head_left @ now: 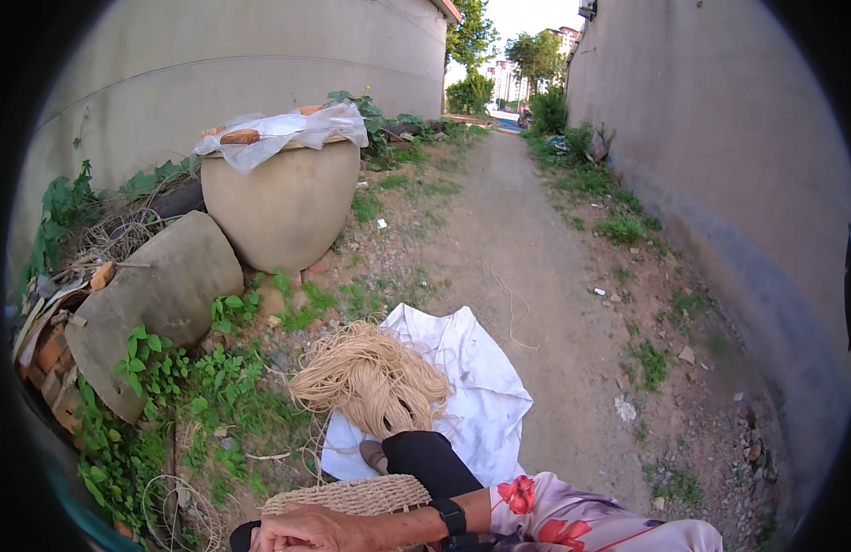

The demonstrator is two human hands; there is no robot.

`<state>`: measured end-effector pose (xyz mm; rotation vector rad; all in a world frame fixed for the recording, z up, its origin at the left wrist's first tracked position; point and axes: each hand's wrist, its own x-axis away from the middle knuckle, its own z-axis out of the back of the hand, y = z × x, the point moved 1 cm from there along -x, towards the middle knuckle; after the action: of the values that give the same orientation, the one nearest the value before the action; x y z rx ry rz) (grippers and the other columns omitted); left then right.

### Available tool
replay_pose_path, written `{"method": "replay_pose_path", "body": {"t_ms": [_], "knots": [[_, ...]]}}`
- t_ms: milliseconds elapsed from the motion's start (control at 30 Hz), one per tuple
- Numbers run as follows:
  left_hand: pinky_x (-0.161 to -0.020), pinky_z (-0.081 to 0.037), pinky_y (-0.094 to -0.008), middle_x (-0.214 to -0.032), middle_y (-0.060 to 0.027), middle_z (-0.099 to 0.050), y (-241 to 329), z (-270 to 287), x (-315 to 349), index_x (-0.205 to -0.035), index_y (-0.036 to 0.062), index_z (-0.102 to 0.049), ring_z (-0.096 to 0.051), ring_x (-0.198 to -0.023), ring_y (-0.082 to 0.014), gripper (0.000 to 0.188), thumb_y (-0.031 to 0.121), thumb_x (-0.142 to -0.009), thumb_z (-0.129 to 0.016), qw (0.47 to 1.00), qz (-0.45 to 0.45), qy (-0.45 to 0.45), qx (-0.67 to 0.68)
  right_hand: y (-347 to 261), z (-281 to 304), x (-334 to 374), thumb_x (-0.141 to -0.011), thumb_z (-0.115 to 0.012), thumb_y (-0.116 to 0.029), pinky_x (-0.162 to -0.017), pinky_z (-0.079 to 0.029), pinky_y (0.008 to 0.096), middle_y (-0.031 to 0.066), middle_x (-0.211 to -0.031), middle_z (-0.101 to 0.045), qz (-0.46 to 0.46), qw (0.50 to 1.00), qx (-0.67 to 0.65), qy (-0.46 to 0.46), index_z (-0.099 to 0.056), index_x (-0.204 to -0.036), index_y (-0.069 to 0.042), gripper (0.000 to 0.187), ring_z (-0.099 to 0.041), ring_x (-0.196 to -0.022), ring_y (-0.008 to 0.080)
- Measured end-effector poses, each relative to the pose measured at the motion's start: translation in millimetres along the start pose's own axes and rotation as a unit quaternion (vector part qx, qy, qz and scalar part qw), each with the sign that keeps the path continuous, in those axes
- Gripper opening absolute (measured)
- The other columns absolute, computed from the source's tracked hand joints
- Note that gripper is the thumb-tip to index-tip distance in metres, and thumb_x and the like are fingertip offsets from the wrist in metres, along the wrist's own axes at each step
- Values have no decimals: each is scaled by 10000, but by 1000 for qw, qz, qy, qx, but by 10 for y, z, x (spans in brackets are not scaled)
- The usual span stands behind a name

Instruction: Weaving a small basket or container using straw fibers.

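Across the lower edge reaches my right forearm, in a floral sleeve with a black watch (450,517) at the wrist. My right hand (307,529) is closed at the left end of a tan woven cord piece (352,495), its fingers bent down and partly cut off by the picture's edge. The weave lies tight and ribbed beyond my wrist. Just ahead, a large loose bundle of tan cord (370,377) rests on a white cloth (488,391) on the ground. A dark trouser leg (432,460) and a shoe (374,454) overlap the cloth. My left hand is out of view.
To the left stands a big clay vat (283,198) covered with plastic sheeting (296,131) and brick pieces (240,136). Beside it lies a tipped clay vessel (163,299) among weeds. A dirt path (513,212) runs ahead between two walls (720,110).
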<state>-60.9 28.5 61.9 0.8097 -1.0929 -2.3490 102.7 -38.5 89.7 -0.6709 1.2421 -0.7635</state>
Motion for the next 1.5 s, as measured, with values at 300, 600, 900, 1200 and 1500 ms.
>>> {"method": "replay_pose_path", "body": {"t_ms": [300, 600, 900, 1200, 1500], "knots": [[-687, -445, -272, -852, -25, -604, -571, -158, -79, -1018, 14, -649, -537, -767, -126, 239, 218, -989, -528, 959, 226, 94, 145, 483, 582, 577, -903, -598, -148, -874, -433, 416, 150, -1019, -569, -49, 947, 278, 156, -527, -1127, -25, 264, -552, -1002, 328], [-881, -467, -315, -1088, -112, -646, -1162, -127, -78, -922, -13, -678, -588, -1005, -189, 180, 119, -905, -556, 987, 88, 123, 62, 972, 1320, 1781, -891, -628, -271, -851, -404, 411, 114, -1022, -557, -258, 814, 468, 227, -582, -1053, -59, 270, -534, -986, 314], [-853, -485, -319, -976, -93, -646, -1410, -299, -119, -929, 2, -624, -601, -918, -194, 131, -58, -838, -552, 950, 182, 179, 180, 979, 1368, 1730, -878, -631, -283, -887, -371, 421, 92, -1004, -565, -296, 803, 487, 174, -619, -995, -74, 240, -509, -1032, 289], [-844, -496, -319, -977, -128, -669, -1305, -286, -148, -889, 11, -601, -617, -904, -211, 105, -53, -869, -520, 973, 141, 157, 96, 957, 1352, 1708, -877, -628, -271, -877, -366, 406, 84, -983, -570, -294, 802, 491, 171, -623, -994, -77, 227, -515, -1015, 275], [-773, -536, -350, -910, -141, -620, -1436, -368, -42, -999, 16, -535, -620, -833, -240, 69, 6, -931, -527, 868, 154, 278, 381, 961, 1355, 1711, -878, -616, -261, -879, -365, 407, 76, -988, -575, -300, 797, 496, 169, -622, -994, -82, 213, -518, -1013, 270]]}}
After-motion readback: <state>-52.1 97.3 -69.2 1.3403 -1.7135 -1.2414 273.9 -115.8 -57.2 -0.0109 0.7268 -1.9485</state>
